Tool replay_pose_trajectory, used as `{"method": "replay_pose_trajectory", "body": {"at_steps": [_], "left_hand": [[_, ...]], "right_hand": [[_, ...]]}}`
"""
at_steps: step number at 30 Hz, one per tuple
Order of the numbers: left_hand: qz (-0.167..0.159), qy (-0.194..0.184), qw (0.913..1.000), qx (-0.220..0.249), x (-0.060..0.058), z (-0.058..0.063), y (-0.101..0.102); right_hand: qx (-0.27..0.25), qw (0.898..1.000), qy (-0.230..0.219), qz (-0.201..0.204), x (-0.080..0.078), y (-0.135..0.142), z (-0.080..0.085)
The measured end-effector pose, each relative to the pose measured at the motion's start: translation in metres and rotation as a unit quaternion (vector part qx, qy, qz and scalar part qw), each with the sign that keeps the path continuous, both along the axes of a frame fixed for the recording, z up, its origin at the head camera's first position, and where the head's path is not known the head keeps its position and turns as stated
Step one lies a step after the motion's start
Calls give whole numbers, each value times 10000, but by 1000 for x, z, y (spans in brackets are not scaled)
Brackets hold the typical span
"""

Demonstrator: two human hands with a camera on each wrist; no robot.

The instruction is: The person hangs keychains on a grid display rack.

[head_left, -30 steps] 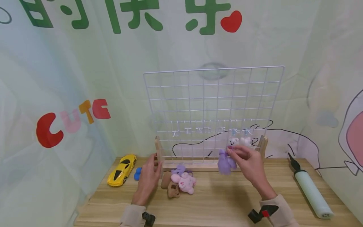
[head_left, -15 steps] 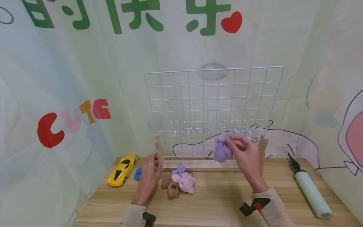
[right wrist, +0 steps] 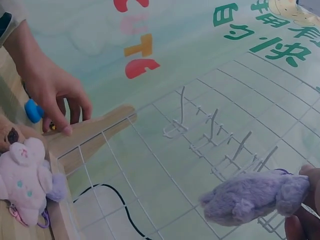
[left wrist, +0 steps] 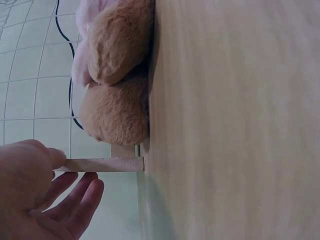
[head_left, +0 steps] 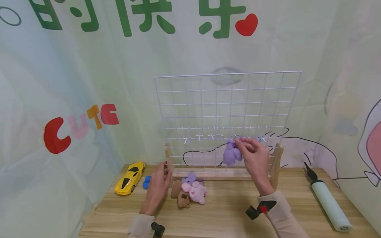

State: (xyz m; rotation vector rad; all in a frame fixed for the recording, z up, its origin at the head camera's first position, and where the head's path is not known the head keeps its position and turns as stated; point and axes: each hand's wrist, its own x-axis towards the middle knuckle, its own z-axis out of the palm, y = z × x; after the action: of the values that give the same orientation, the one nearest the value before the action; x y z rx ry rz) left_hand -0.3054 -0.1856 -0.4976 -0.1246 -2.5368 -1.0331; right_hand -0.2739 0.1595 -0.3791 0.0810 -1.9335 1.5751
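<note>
A purple plush keychain (head_left: 230, 155) dangles from my right hand (head_left: 257, 160), which pinches it near its ring. It hangs before the white wire grid rack (head_left: 184, 75), level with a row of white hooks (head_left: 199, 137). In the right wrist view the furry purple body (right wrist: 245, 197) lies close to the hooks (right wrist: 214, 122). My left hand (head_left: 157, 185) holds the rack's left wooden leg (left wrist: 110, 164), thumb on one side and fingers on the other. Beside it lie a pink plush (head_left: 197, 192), a brown bear plush (head_left: 183, 199) and another purple plush (head_left: 189, 178).
A yellow toy car (head_left: 130, 178) and a small blue object (head_left: 146, 182) are left of my left hand. A pale green hand pump (head_left: 328, 205) lies at the table's right. The rack's right wooden leg (head_left: 277, 162) stands beside my right wrist.
My right hand has raised the purple plush and shifted it slightly left, up to the hook row. It now covers the white plushes seen hanging earlier. My left hand keeps its place.
</note>
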Motion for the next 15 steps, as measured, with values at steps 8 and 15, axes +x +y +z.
{"method": "replay_pose_trajectory", "body": {"at_steps": [8, 15], "left_hand": [[1, 68, 10000, -49, -1, -2, -1], [-22, 30, 10000, -13, -1, -1, -2]], "right_hand": [[181, 9995, 76, -265, -6, -2, -10], [48, 9999, 110, -71, -5, 0, -24]]}}
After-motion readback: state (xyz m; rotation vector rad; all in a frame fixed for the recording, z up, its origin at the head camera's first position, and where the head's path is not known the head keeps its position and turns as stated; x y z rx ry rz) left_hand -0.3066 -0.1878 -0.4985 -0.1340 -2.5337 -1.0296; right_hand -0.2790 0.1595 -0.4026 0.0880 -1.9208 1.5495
